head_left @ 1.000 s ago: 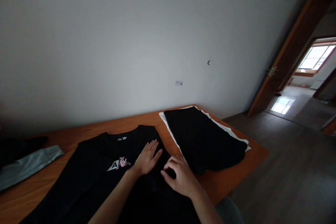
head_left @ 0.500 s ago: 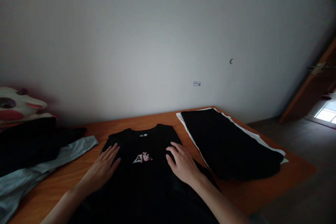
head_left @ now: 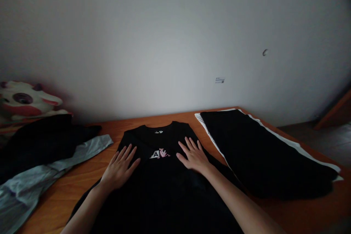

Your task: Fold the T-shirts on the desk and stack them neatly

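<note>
Black shirt (head_left: 161, 182) spread face up across the wooden table (head_left: 85, 175), its neckline at the far side, its small white-and-pink print (head_left: 159, 153) showing on the chest between our two hands. We lay our left hand (head_left: 117, 170) on the shirt's left side and our right hand (head_left: 193, 155) on its right, both palm down with fingers spread. Both our hands are wide open and grip nothing; we only touch the cloth. Just to the right of the shirt, we have a black garment (head_left: 263, 157) lying flat over a white one (head_left: 207, 124), whose edges show on both sides. At left are a dark heap of clothing (head_left: 46, 135), a grey cloth (head_left: 35, 179) partly beneath it, and, behind them, a plush toy (head_left: 30, 98) by the pale wall (head_left: 137, 44). On the wall we see a small printed label (head_left: 219, 80).
</note>
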`<state>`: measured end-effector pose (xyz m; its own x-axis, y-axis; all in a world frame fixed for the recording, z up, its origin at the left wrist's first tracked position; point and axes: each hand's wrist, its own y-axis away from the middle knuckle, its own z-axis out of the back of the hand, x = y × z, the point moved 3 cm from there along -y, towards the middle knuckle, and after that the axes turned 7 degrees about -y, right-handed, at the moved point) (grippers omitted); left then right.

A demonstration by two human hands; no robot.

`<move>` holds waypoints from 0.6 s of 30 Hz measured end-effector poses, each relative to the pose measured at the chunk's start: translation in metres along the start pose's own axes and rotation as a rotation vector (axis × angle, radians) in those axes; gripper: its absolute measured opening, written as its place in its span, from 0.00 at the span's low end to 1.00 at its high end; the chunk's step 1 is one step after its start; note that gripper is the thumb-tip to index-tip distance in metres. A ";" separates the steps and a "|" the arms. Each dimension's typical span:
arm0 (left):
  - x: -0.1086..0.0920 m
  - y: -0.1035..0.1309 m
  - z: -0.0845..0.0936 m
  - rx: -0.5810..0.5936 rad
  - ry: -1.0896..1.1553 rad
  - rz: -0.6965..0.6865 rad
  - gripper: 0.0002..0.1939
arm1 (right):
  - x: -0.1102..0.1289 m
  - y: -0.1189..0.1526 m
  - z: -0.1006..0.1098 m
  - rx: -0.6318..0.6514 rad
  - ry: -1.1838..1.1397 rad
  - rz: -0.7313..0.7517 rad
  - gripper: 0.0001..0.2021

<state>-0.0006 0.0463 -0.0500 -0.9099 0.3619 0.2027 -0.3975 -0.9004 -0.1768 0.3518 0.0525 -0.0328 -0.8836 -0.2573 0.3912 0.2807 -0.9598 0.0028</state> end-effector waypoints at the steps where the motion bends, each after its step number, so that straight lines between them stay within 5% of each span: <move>1: 0.001 -0.003 -0.001 0.002 0.003 0.003 0.22 | -0.001 -0.005 0.000 0.004 0.000 0.004 0.34; 8: 0.011 -0.026 -0.004 0.053 0.055 0.044 0.23 | -0.008 -0.037 0.000 0.000 0.019 -0.001 0.35; 14: 0.011 -0.041 0.010 -0.026 0.147 0.218 0.29 | -0.008 -0.044 -0.002 -0.037 0.014 0.008 0.34; 18: 0.004 -0.040 0.021 -0.056 0.157 0.195 0.26 | -0.008 -0.043 -0.002 -0.087 0.012 0.022 0.32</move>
<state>0.0141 0.0791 -0.0217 -0.9756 0.2195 0.0080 -0.2144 -0.9438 -0.2514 0.3461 0.0959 -0.0381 -0.8821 -0.2794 0.3792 0.2672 -0.9598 -0.0856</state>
